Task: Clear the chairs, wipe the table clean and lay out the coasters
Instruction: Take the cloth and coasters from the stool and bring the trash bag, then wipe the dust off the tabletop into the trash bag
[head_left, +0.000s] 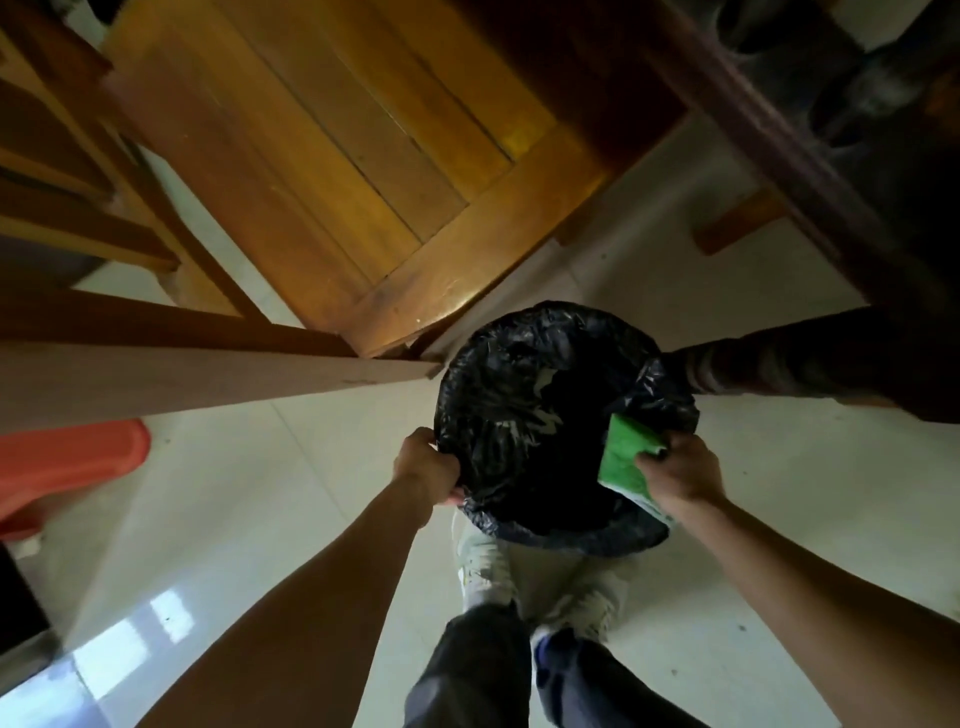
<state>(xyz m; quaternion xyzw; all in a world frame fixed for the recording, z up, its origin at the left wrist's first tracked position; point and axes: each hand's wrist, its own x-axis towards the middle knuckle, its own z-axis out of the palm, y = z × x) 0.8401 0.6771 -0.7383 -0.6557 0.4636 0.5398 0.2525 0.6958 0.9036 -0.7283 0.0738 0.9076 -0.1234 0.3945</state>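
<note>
Two bare forearms (311, 597) reach down over dark trouser legs (467, 670) and pale shoes (483, 566). The left hand (423, 465) curls its fingers over the near-left rim of the black-lined bin (524, 415), gripping the liner. The right hand (680, 470) pinches a green packet (623, 457) at the near-right rim, its far end over the opening. The wooden chair (363, 156) stands just beyond the bin.

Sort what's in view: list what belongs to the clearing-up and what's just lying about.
Job in hand:
left hand gripping the black bin bag at its rim
right hand holding a green packet over it
wooden chair

Lying about:
orange plastic item on the floor
</note>
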